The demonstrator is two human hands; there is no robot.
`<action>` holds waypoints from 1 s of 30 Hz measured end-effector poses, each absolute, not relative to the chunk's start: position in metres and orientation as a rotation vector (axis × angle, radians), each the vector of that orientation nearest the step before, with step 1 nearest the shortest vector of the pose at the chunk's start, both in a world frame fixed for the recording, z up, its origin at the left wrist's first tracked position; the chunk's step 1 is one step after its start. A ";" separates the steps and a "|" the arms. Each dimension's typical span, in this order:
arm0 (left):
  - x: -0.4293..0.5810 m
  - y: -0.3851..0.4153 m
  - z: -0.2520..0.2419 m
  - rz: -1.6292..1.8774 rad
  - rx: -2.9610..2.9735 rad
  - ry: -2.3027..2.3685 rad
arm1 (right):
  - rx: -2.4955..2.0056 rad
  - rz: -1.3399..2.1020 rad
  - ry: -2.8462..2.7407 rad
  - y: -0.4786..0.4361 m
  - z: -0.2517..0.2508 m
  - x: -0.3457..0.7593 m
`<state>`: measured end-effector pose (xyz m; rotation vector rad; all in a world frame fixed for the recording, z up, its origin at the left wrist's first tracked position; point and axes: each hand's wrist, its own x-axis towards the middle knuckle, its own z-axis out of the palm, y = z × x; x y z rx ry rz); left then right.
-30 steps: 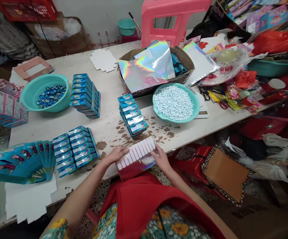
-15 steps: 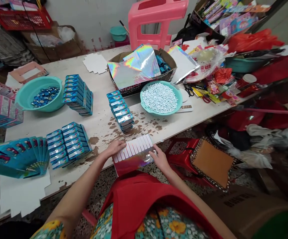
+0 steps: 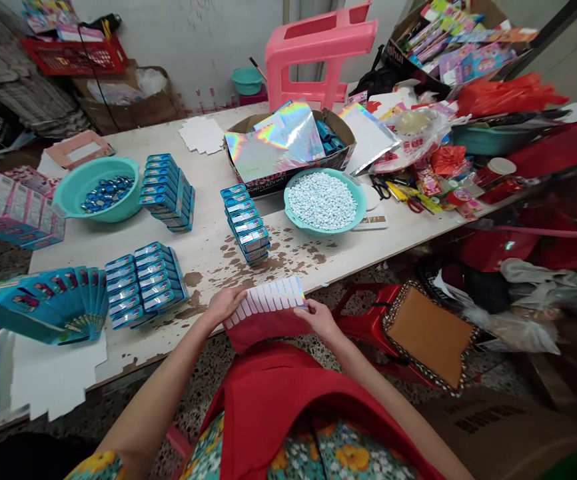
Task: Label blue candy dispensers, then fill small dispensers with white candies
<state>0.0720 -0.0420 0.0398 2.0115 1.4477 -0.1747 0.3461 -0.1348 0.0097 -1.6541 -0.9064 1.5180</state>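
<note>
At the table's near edge I hold a fanned stack of holographic bags, their white strips in a row on top. My left hand grips the stack's left end. My right hand pinches its right end from below. Just beyond stands a leaning pile of small blue tins. More blue tins lie in a double row to the left of my hands.
A teal bowl of white pellets and a box of holographic sheets sit behind. Another teal bowl holds blue caps. Fanned blue cartons lie far left. A red stool stands under the table's right side.
The stack has tilted up, so less of its shiny face shows. My right hand slid under its right end. The camera view shifted slightly.
</note>
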 end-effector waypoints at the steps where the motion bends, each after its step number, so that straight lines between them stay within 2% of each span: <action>1: 0.072 -0.043 0.042 -0.188 2.021 1.475 | -1.611 1.581 -0.892 -0.135 0.012 0.344; 5: 0.087 -0.055 0.053 0.045 2.247 1.658 | -1.512 1.744 -0.797 -0.135 0.019 0.334; 8: 0.111 -0.071 0.058 0.287 2.420 1.333 | -1.450 1.817 -0.727 -0.132 0.028 0.328; 12: 0.143 -0.089 0.055 0.226 2.268 0.983 | -1.395 1.867 -0.683 -0.128 0.043 0.329; 19: 0.159 -0.094 0.055 0.180 2.088 1.068 | -1.435 1.771 -0.751 -0.128 0.051 0.329; 23: 0.159 -0.094 0.056 0.202 2.065 1.166 | -1.614 1.511 -0.977 -0.129 0.056 0.326; 27: 0.162 -0.092 0.057 0.191 2.075 1.237 | -1.786 0.821 -1.439 -0.129 0.068 0.330; 30: 0.163 -0.087 0.062 0.196 2.066 1.200 | -1.693 0.756 -1.823 -0.123 0.077 0.338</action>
